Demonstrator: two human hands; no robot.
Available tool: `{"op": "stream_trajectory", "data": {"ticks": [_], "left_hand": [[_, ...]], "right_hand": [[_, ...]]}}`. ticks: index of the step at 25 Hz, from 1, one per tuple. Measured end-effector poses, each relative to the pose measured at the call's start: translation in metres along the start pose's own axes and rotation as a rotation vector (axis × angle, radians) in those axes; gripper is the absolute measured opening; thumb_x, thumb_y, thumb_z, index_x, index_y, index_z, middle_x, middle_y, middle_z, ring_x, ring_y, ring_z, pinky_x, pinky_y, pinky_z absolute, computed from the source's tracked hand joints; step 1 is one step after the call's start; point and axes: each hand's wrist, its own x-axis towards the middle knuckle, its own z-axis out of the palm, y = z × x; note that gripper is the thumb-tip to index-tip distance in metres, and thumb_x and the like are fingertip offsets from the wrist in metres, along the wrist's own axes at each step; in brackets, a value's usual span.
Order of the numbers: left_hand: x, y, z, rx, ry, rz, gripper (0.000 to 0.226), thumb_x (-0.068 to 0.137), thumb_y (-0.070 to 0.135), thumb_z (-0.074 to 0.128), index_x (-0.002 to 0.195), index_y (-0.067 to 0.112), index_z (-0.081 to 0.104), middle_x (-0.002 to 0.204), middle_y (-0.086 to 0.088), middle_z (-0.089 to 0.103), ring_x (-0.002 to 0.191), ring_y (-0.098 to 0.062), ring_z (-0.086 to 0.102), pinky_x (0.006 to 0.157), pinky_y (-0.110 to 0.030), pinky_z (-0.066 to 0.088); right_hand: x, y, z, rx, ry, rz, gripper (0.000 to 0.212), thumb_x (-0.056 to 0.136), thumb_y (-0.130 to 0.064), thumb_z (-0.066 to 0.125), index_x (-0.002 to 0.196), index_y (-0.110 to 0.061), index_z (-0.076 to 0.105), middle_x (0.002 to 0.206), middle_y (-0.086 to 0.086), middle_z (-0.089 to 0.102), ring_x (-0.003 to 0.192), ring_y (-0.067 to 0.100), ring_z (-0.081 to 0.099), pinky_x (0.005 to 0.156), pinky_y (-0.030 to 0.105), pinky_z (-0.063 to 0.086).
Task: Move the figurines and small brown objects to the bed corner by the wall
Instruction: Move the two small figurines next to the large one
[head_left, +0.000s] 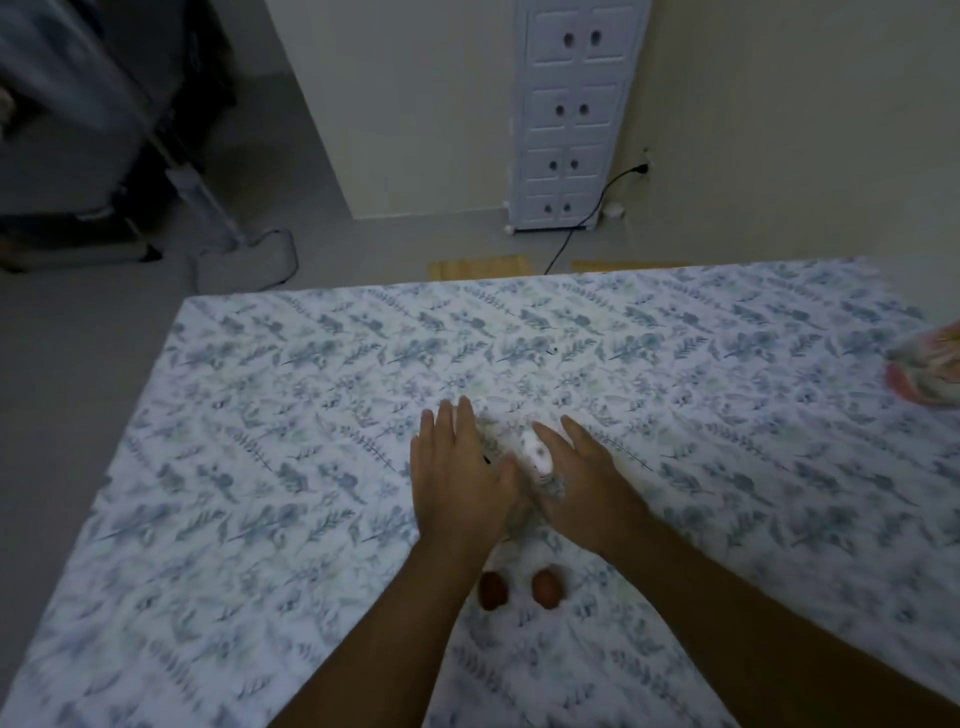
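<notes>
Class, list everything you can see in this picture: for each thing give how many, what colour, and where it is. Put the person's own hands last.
Bed sheet: one, white with blue-grey leaf print, covering the bed across the lower frame.
Small brown objects: two, brown, egg-shaped, side by side on the sheet, near the forearms.
Figurine: at least one, white and grey, blurred, between the two hands at mid-bed.
Bundle: one, pink and white, blurred, at the bed's right edge.
Cabinet: one, white, tall, against the far wall.
Cable: one, black, from the wall socket to the floor.
Dark furniture: unclear, top left.
Left hand: one, fingers spread, beside the figurine.
Right hand: one, open, on the figurine's other side.
</notes>
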Motion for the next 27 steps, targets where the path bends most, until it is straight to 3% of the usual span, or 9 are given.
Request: {"op": "stream_trajectory", "data": {"ticks": [3,6,10,12,14,17,19,27], "left_hand": [[0.004,-0.019,0.002,-0.175,-0.14,-0.14,0.095,0.089,0.047,0.064,0.159,0.019,0.005,0.163,-0.009,0.022,0.145,-0.031,0.031,0.112,-0.048,0.037],[0.007,-0.028,0.009,-0.265,-0.106,-0.153,0.09,0.089,0.031,0.071,0.158,0.018,0.015,0.158,-0.008,0.032,0.138,-0.029,0.041,0.106,-0.043,0.043],[0.009,-0.029,0.012,-0.289,-0.113,-0.074,0.074,0.085,0.018,0.072,0.15,0.017,0.038,0.134,-0.009,0.054,0.122,-0.026,0.053,0.095,-0.032,0.046],[0.008,-0.011,0.015,-0.314,-0.137,-0.015,0.066,0.081,0.019,0.075,0.142,0.017,0.048,0.125,-0.004,0.058,0.115,-0.021,0.056,0.092,-0.029,0.046],[0.009,0.024,0.025,-0.349,-0.147,0.025,0.051,0.077,0.021,0.077,0.124,0.02,0.058,0.112,0.002,0.063,0.103,-0.019,0.06,0.082,-0.029,0.049],[0.014,0.089,0.049,-0.36,-0.202,0.144,0.047,0.071,0.019,0.078,0.115,0.018,0.063,0.102,0.0,0.066,0.092,-0.018,0.062,0.074,-0.03,0.05],[0.015,0.142,0.074,-0.317,-0.249,0.28,0.049,0.072,0.017,0.079,0.119,0.016,0.065,0.102,-0.004,0.067,0.092,-0.019,0.061,0.073,-0.028,0.046],[0.004,0.336,0.193,-0.289,-0.448,0.57,0.046,0.074,0.021,0.08,0.116,0.02,0.063,0.1,0.0,0.072,0.086,-0.014,0.063,0.063,-0.018,0.04]], "right_hand": [[0.016,-0.007,0.014,-0.054,-0.058,0.015,0.085,0.091,-0.005,0.071,0.16,-0.03,0.028,0.172,0.003,0.011,0.155,0.027,0.021,0.121,0.041,0.031],[0.026,-0.007,0.021,-0.06,-0.008,-0.005,0.079,0.087,0.012,0.068,0.154,-0.02,0.042,0.168,0.004,0.026,0.152,0.024,0.032,0.119,0.031,0.029],[0.018,0.003,0.012,0.019,0.068,0.018,0.075,0.081,-0.005,0.082,0.148,-0.016,0.05,0.159,0.008,0.044,0.145,0.023,0.044,0.119,0.035,0.035],[0.009,0.016,-0.003,0.057,0.162,0.053,0.076,0.074,-0.015,0.089,0.142,-0.016,0.056,0.143,0.008,0.061,0.131,0.024,0.057,0.109,0.038,0.046],[-0.002,0.039,-0.025,0.08,0.275,0.092,0.068,0.068,-0.019,0.09,0.131,-0.013,0.063,0.125,0.008,0.069,0.115,0.026,0.064,0.094,0.035,0.052],[-0.025,0.084,-0.063,0.138,0.436,0.137,0.062,0.064,-0.012,0.092,0.12,-0.005,0.067,0.117,0.013,0.065,0.105,0.023,0.062,0.085,0.023,0.044],[-0.045,0.123,-0.092,0.176,0.516,0.174,0.063,0.062,-0.009,0.094,0.119,-0.001,0.067,0.117,0.016,0.063,0.104,0.02,0.059,0.086,0.02,0.042],[-0.121,0.297,-0.183,0.285,0.782,0.481,0.064,0.068,-0.011,0.092,0.125,-0.006,0.065,0.125,0.014,0.062,0.118,0.029,0.058,0.099,0.039,0.051]]}}
